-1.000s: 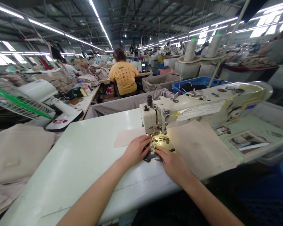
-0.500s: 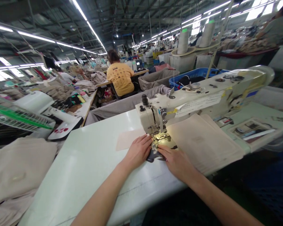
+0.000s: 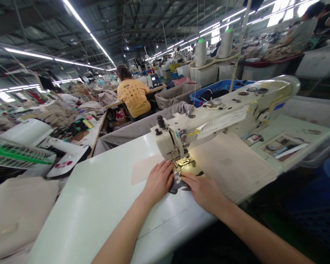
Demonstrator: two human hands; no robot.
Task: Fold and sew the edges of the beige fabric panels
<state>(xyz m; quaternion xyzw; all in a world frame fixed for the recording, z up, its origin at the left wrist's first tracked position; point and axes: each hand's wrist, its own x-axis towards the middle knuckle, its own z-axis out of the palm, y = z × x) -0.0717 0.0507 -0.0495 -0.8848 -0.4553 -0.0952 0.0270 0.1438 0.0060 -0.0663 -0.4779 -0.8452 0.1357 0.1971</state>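
Note:
A white sewing machine (image 3: 165, 141) stands on the pale green table (image 3: 99, 198), its lamp lighting the presser foot and metal plate (image 3: 197, 169) yellow. My left hand (image 3: 158, 180) lies flat, palm down, left of the presser foot, over the edge of a beige fabric piece (image 3: 139, 171). The fingers of my right hand (image 3: 205, 187) are stretched out, with their tips on the near side of the plate. Whether fabric lies under those fingertips is hidden. A stack of beige fabric panels (image 3: 228, 165) rests right of the plate, beneath the machine arm.
More beige panels (image 3: 16, 209) are piled at the left. Behind them stands a white fan (image 3: 27, 134) with a green-striped grille. A person in a yellow shirt (image 3: 134, 97) sits ahead, beyond a grey cloth-lined bin (image 3: 126, 124). A tool tray (image 3: 283, 146) is set into the table at the right.
The camera view has turned slightly right, so the surroundings sit farther left. Both hands keep nearly the same places by the presser foot.

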